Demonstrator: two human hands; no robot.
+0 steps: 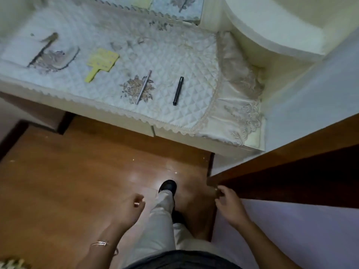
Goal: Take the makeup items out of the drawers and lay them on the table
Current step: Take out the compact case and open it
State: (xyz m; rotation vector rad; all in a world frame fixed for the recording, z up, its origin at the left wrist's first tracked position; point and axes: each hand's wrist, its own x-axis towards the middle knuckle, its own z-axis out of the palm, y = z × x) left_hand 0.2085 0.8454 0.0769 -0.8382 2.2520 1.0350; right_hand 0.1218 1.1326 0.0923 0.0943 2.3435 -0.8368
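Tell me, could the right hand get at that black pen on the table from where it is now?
Probably not without stepping closer. The right hand is low by the brown wooden edge, well short of the black pen. Nothing lies over the pen, though.

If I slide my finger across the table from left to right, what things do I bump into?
Yellow comb-like tool → silver stick → black pen-shaped tube. All three lie apart on the quilted white cloth.
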